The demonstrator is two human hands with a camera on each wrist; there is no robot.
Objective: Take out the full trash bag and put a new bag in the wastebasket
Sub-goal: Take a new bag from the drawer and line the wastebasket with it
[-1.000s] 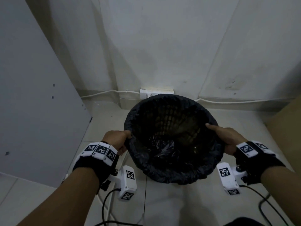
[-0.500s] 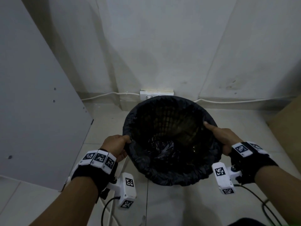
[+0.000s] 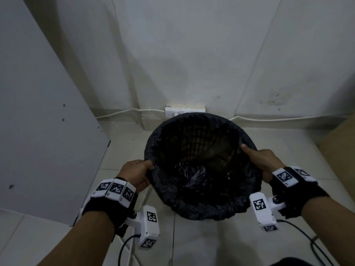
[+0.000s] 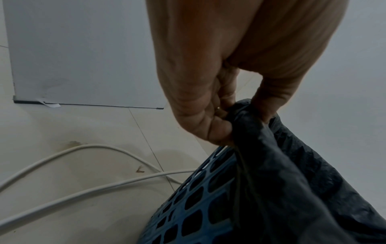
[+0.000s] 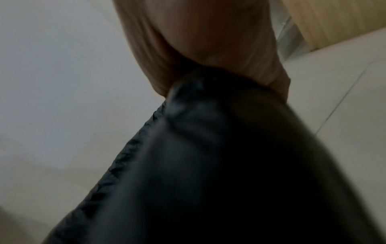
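the black bag (image 3: pixel 201 208) i pinch is thin, crinkled plastic with a faint sheen, folded over a blue perforated plastic wastebasket (image 4: pixel 194 198), on smooth pale floor tiles (image 4: pixel 73 165) crossed by glossy white cable (image 4: pixel 83 189).

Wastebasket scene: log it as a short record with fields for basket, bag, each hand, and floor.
wastebasket: blue lattice basket, standing on the tiled floor near the wall
trash bag: black bag, lining the basket, edge folded over the rim
left hand: left hand pinches the bag edge at the left rim
right hand: right hand grips the bag edge at the right rim
floor: white cables beside the basket
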